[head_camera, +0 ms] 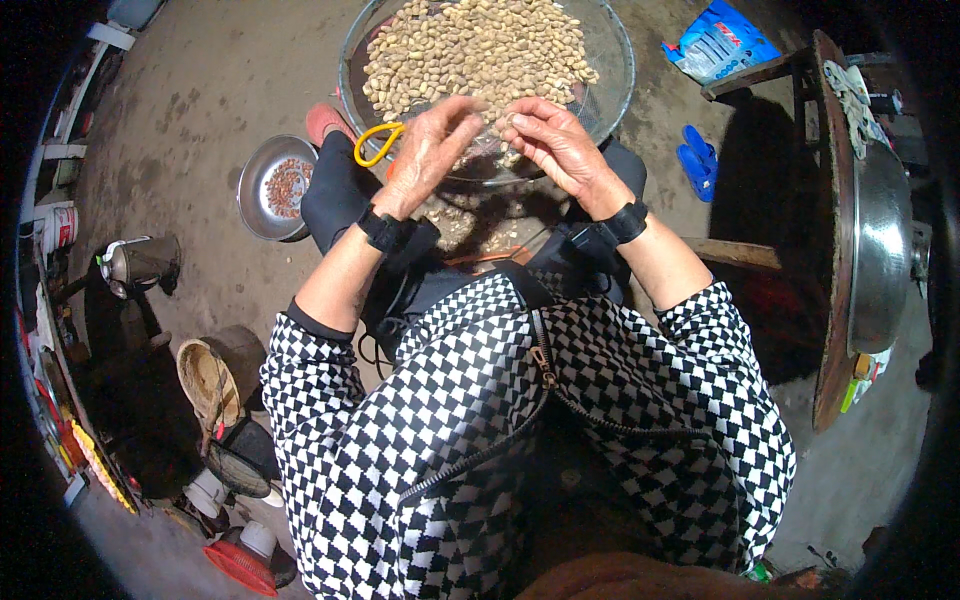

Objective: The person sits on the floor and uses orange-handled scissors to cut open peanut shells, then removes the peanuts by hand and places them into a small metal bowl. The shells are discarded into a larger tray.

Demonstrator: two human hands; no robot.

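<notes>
A round mesh sieve (622, 112) with a dark rim lies in front of me at knee height, heaped with unshelled peanuts (480, 56). My left hand (431, 146) is over the sieve's near edge, fingers bent and slightly blurred; what lies under them is hidden. A yellow loop handle (379, 142) shows beside it. Just to its right, my right hand (559, 142) pinches a peanut (508, 133) between thumb and fingers, above the near part of the mesh. On the floor to the left, a metal bowl (251, 187) holds reddish shelled peanut kernels (286, 187).
Broken shells (495, 236) lie on the floor below the sieve. A metal kettle (139, 264) and a woven basket (210, 375) stand at left. Blue slippers (699, 163), a blue bag (721, 45) and a wooden table (831, 300) bearing a large metal basin (879, 247) are at right.
</notes>
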